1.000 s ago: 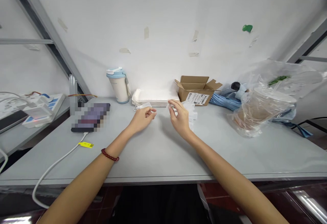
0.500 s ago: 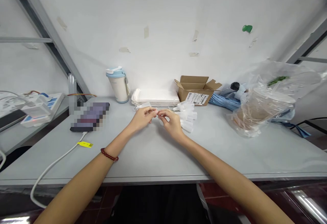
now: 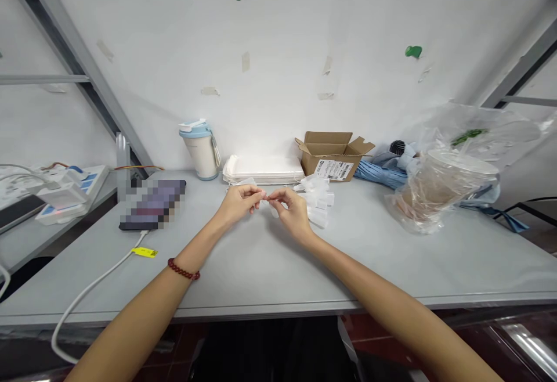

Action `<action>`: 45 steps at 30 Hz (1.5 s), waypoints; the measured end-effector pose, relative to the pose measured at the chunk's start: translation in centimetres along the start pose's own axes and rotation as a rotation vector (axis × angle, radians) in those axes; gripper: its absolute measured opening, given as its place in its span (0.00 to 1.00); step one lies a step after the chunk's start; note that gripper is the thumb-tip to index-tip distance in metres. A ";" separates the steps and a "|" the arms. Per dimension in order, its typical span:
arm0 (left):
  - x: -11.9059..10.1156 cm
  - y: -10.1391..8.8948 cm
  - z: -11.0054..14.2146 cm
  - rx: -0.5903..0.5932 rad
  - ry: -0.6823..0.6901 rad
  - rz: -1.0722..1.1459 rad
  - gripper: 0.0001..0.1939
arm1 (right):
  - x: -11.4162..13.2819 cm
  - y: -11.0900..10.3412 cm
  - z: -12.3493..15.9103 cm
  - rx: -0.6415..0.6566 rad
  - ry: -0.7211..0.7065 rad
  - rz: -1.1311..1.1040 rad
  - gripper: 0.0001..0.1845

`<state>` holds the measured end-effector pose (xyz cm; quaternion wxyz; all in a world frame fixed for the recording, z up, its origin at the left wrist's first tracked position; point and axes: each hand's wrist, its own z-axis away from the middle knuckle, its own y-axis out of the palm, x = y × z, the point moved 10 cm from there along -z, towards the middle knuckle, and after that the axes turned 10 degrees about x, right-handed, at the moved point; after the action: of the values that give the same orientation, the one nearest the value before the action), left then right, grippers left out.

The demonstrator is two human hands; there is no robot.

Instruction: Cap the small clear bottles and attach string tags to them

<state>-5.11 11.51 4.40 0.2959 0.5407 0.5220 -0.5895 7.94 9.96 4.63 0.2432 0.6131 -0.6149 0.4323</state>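
My left hand (image 3: 239, 204) and my right hand (image 3: 290, 210) meet fingertip to fingertip above the middle of the table. Both are pinched closed around something small and pale, too small and too covered by the fingers to name. Just right of my right hand lies a loose pile of translucent white plastic pieces (image 3: 319, 201). Behind my left hand some thin white material (image 3: 245, 182) shows in part. A stack of flat white packets (image 3: 265, 169) rests at the back, beyond both hands.
An open cardboard box (image 3: 333, 158) stands behind the pile. At left are a cup with a blue lid (image 3: 200, 152), a blurred phone (image 3: 154, 205) and its white cable (image 3: 93, 277). A plastic-wrapped drink container (image 3: 448, 187) and a blue folded umbrella (image 3: 380, 173) sit at right.
The camera view has shifted slightly. My hands stay together at nearly the same spot, with only small finger movement.
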 end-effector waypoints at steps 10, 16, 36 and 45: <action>-0.4 0.9 0.0 0.040 -0.003 0.021 0.14 | -2.0 0.0 0.1 -0.046 0.115 -0.212 0.04; -0.2 0.9 0.0 0.043 -0.028 -0.002 0.13 | -2.0 0.0 0.2 -0.053 0.127 -0.177 0.04; 1.8 2.0 0.0 0.134 -0.135 0.241 0.14 | -1.3 0.0 0.0 -0.028 0.111 -0.138 0.03; 1.7 1.8 0.1 0.111 -0.130 0.159 0.14 | -1.8 0.0 0.0 -0.037 0.128 -0.134 0.04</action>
<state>-3.92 11.30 2.24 0.3443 0.5567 0.4238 -0.6261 8.21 10.93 3.18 0.3215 0.6194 -0.5638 0.4418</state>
